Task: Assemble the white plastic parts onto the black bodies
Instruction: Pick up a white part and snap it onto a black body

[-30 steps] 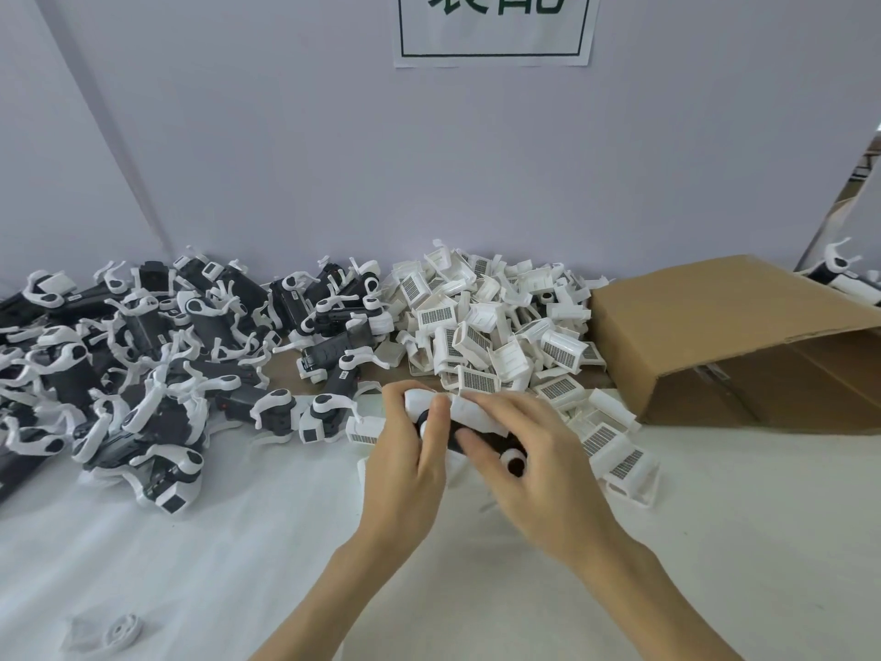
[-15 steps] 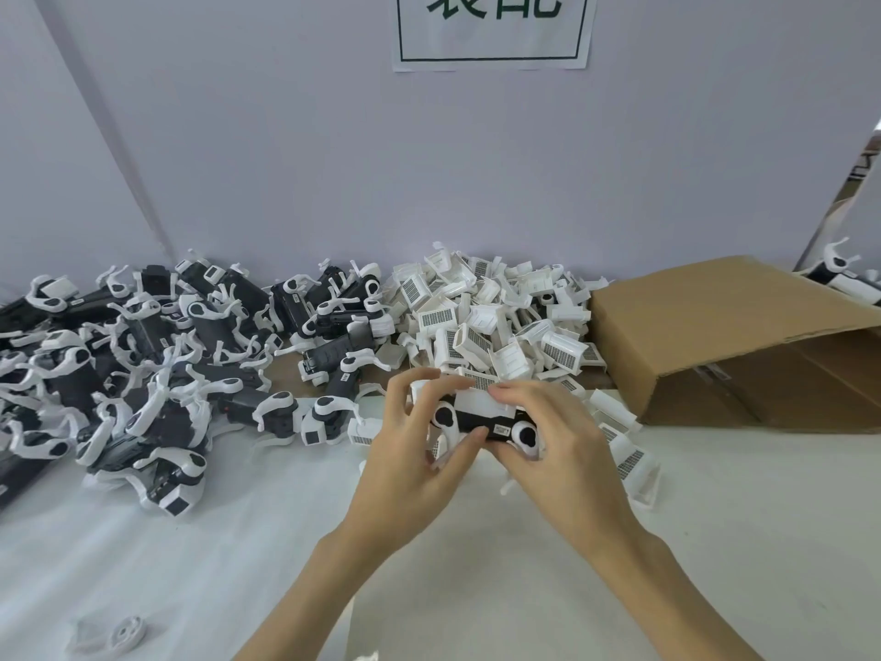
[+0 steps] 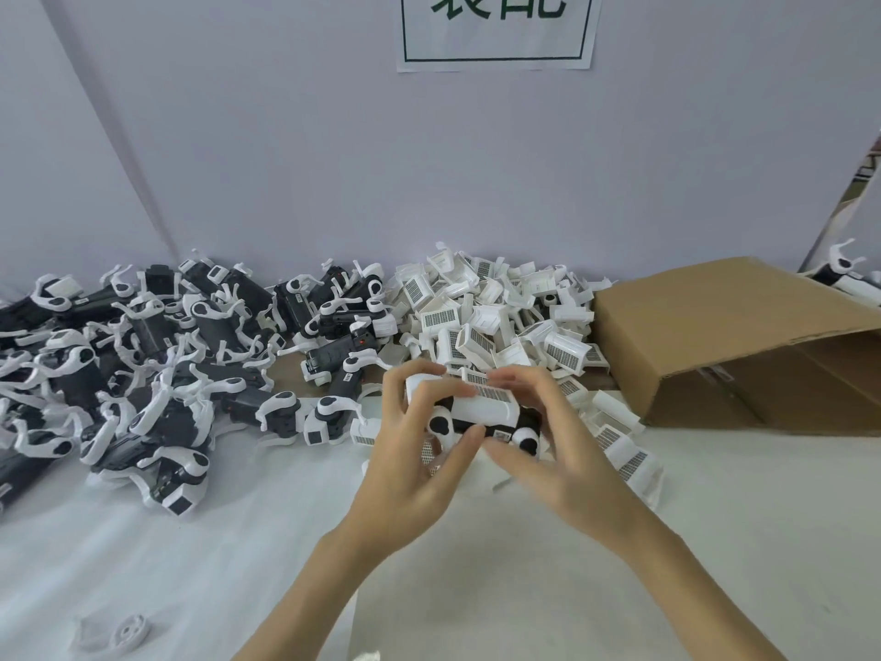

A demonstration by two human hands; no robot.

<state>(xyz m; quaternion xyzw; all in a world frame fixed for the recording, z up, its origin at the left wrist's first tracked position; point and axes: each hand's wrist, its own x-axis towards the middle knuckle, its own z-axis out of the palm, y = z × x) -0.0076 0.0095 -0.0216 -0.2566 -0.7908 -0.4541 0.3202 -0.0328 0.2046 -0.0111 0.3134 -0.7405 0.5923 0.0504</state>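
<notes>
Both hands hold one black body (image 3: 481, 422) with white arm pieces at the middle of the table. A white plastic part (image 3: 486, 406) with a barcode label lies along the top of that body. My left hand (image 3: 414, 450) grips the body's left end, fingers over the top and thumb below. My right hand (image 3: 553, 450) grips its right end, fingertips pressing on the white part. Behind them lies a heap of loose white parts (image 3: 496, 322). A heap of black bodies with white arms (image 3: 157, 364) covers the table's left.
An open cardboard box (image 3: 743, 341) lies on its side at the right, touching the white heap. A small white round piece (image 3: 128, 632) sits near the front left edge. A lilac wall with a paper sign (image 3: 496, 26) stands behind.
Both hands lifted the body a little and turned it, so the white part now shows on top. My fingers have shifted over its ends.
</notes>
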